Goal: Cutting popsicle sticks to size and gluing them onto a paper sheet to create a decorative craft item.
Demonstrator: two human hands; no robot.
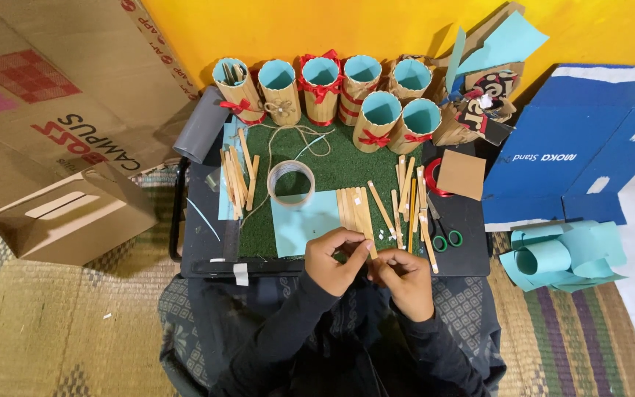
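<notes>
The left hand and right hand meet, each grip apparently pinched on one flat pale wooden craft stick, just near of the clear tape roll; paper-lined cardboard tube cups stand beyond it.

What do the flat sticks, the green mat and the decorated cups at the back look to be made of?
Sticks: pale, matte, thin and flat, likely plain wood. Mat: dark green with a fuzzy, grass-like surface, probably artificial turf or felt. Cups: brown paper or card outside, light blue lining, red ribbon bows; one has a twine bow.
</notes>
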